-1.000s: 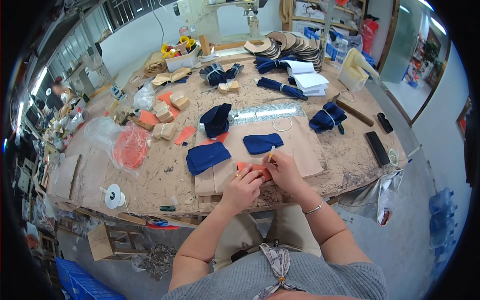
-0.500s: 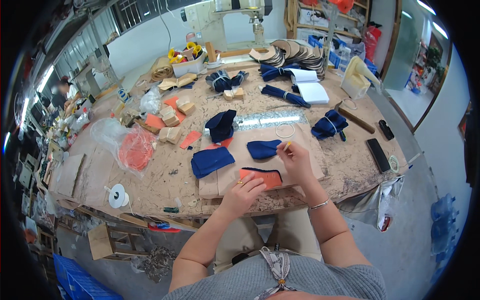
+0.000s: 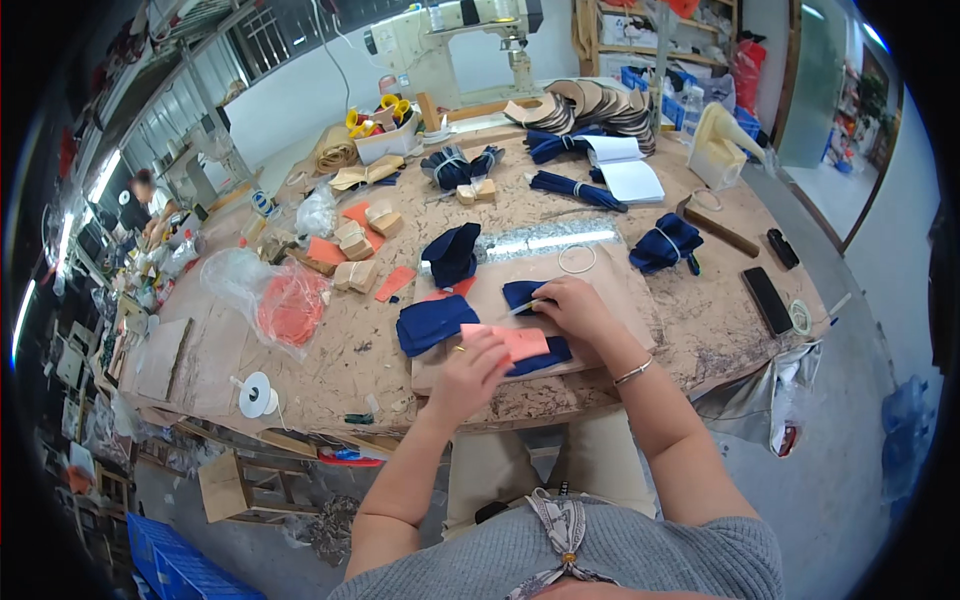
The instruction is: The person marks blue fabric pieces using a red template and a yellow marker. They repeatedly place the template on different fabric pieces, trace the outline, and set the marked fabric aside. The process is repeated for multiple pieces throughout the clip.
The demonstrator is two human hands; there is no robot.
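Orange piece (image 3: 518,343) — left end in left hand (image 3: 469,376), rest jutting rightward

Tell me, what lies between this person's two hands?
In the head view, an orange piece, held by the left hand, lies between it and the right hand, partly covering a dark blue piece.

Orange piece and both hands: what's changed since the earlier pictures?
The left hand, gripping the orange piece, has shifted it leftward, baring more of the dark blue piece beneath. The right hand, keeping its pen-like stick, has moved away from the orange piece to the farther blue piece. The phone and white spool stayed put.
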